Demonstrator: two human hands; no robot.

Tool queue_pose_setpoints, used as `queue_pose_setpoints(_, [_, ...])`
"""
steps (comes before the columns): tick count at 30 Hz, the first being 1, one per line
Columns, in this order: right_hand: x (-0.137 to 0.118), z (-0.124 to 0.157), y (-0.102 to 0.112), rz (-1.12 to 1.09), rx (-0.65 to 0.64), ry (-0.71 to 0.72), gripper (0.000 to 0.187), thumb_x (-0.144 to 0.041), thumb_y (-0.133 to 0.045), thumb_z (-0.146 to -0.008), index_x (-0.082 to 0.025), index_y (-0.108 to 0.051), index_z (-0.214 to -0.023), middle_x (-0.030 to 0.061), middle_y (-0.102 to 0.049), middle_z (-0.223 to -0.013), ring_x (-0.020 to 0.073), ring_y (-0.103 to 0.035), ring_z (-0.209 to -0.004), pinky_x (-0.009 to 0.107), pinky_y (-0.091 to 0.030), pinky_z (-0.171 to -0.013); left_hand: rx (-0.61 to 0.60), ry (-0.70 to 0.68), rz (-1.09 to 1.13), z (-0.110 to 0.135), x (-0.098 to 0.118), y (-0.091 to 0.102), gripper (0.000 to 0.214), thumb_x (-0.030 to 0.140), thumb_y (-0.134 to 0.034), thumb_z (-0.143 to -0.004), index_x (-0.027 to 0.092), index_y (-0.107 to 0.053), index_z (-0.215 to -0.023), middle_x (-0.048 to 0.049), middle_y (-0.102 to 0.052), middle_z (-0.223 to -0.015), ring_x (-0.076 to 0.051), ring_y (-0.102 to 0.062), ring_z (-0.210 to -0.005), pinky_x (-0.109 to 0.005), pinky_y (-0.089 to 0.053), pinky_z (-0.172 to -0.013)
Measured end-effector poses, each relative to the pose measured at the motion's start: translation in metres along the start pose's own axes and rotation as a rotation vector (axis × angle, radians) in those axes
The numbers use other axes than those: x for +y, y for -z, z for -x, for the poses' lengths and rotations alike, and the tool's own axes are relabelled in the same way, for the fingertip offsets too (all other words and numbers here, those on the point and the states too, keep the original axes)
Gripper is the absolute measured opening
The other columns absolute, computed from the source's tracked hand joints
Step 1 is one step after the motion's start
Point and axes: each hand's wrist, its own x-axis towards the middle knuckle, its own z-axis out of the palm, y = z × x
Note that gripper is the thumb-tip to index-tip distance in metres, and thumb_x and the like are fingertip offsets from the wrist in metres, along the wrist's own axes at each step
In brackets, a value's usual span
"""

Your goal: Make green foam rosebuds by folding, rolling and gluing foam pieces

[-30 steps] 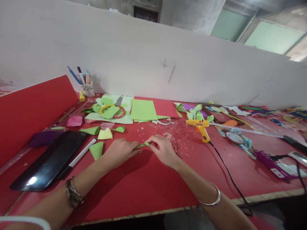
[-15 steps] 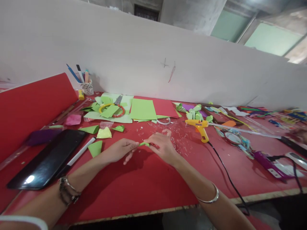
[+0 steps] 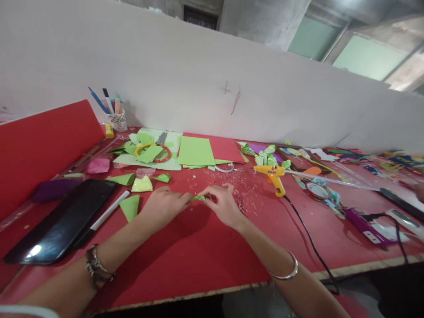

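Left hand (image 3: 164,206): fingers closed in a pinch on one end of a small green paper piece (image 3: 198,198), held between the hands above the desk (image 3: 185,260). Right hand (image 3: 225,205): fingers pinching other end. Uneven pull could tear it. Glue gun (image 3: 271,174) rightward; snagged cord (image 3: 306,229) could drag it. Desk red, tiny scraps (image 3: 253,205) scattered; pale wall (image 3: 165,79) behind, greenish panes (image 3: 367,53) upper right.

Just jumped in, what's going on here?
A person's left hand and right hand meet over the red table, holding a small green piece between their fingertips. The yellow glue gun sits untouched to the right of the hands. Scissors lie among green paper scraps farther back, and a phone and marker lie to the left.
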Motion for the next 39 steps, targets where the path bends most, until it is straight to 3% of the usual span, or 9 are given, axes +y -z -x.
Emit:
queue_pose_setpoints(3, [-0.001,0.001,0.0,-0.038,-0.022,-0.03,0.016,-0.029,-0.046,-0.084,-0.022,-0.06,-0.078,-0.0027,-0.065,-0.077,0.0121,-0.054,-0.066,0.034,-0.021,-0.081,-0.006,-0.057,-0.011,0.0,0.0,0.001,0.027,0.03,-0.038,-0.086,0.018,-0.061,-0.078,-0.0035,-0.059,-0.06,-0.015,-0.05,-0.051,-0.027,-0.029,-0.055])
queue_pose_setpoints(7, [0.001,0.001,0.0,-0.038,0.01,0.001,0.019,-0.033,-0.046,-0.084,-0.022,-0.061,-0.079,-0.0011,-0.066,-0.081,0.0133,-0.055,-0.07,0.036,-0.021,-0.083,-0.057,0.026,0.029,0.0,-0.001,0.002,0.033,0.037,-0.038,-0.085,0.018,-0.063,-0.073,-0.0044,-0.059,-0.057,-0.016,-0.049,-0.049,-0.026,-0.026,-0.051])
queue_pose_setpoints(11, [0.002,0.0,0.001,0.018,0.027,0.099,0.021,-0.032,-0.044,-0.085,-0.022,-0.062,-0.08,0.0008,-0.067,-0.08,0.0136,-0.056,-0.074,0.032,-0.027,-0.079,-0.1,0.099,0.334,0.001,-0.003,0.001,0.036,0.036,-0.036,-0.086,0.018,-0.061,-0.067,-0.0008,-0.058,-0.051,-0.013,-0.051,-0.049,-0.023,-0.026,-0.049])
queue_pose_setpoints(16, [0.003,0.001,0.004,0.151,0.084,0.21,0.021,-0.031,-0.043,-0.087,-0.022,-0.062,-0.082,-0.0015,-0.066,-0.078,0.0122,-0.056,-0.074,0.033,-0.02,-0.084,-0.18,0.155,0.728,0.002,-0.002,-0.001,0.038,0.037,-0.031,-0.087,0.018,-0.059,-0.07,0.0034,-0.054,-0.04,-0.012,-0.053,-0.046,-0.02,-0.034,-0.052])
queue_pose_setpoints(19, [0.005,0.001,0.005,0.227,0.065,0.263,0.023,-0.032,-0.04,-0.088,-0.023,-0.061,-0.087,-0.0009,-0.066,-0.08,0.0121,-0.055,-0.075,0.032,-0.02,-0.081,-0.184,0.227,0.909,0.002,0.0,-0.006,0.04,0.043,-0.031,-0.086,0.016,-0.056,-0.068,0.0067,-0.045,-0.033,-0.009,-0.046,-0.034,-0.019,-0.035,-0.047])
queue_pose_setpoints(24, [0.005,0.001,0.006,0.305,0.067,0.322,0.023,-0.032,-0.038,-0.089,-0.024,-0.059,-0.091,-0.0011,-0.066,-0.08,0.0117,-0.053,-0.074,0.033,-0.017,-0.08,-0.326,0.302,1.218,0.0,-0.001,-0.011,0.04,0.049,-0.034,-0.082,0.015,-0.05,-0.066,0.0098,-0.036,-0.031,-0.006,-0.035,-0.026,-0.017,-0.027,-0.036])
queue_pose_setpoints(32, [0.007,0.005,0.006,0.481,0.086,0.416,0.022,-0.022,-0.036,-0.09,-0.024,-0.056,-0.099,0.0002,-0.063,-0.08,0.0123,-0.051,-0.076,0.034,-0.017,-0.079,-0.483,0.367,1.62,-0.001,-0.002,-0.007,0.036,0.048,-0.043,-0.079,0.015,-0.047,-0.065,0.0114,-0.026,-0.029,-0.003,-0.021,-0.025,-0.018,-0.013,-0.032])
queue_pose_setpoints(36, [0.005,0.006,0.006,0.511,0.083,0.448,0.021,-0.022,-0.037,-0.09,-0.023,-0.055,-0.101,0.0003,-0.06,-0.078,0.0125,-0.048,-0.076,0.032,-0.019,-0.075,-0.539,0.374,1.653,-0.001,-0.004,-0.006,0.037,0.05,-0.041,-0.08,0.016,-0.044,-0.064,0.0116,-0.022,-0.029,-0.004,-0.017,-0.025,-0.021,-0.012,-0.034])
queue_pose_setpoints(39, [-0.001,0.005,0.007,0.492,0.059,0.412,0.023,-0.025,-0.035,-0.091,-0.021,-0.057,-0.093,0.0003,-0.058,-0.072,0.0126,-0.046,-0.073,0.031,-0.019,-0.068,-0.535,0.289,1.503,0.0,-0.008,-0.007,0.041,0.052,-0.036,-0.081,0.016,-0.046,-0.064,0.0104,-0.025,-0.029,-0.005,-0.022,-0.025,-0.021,-0.018,-0.034])
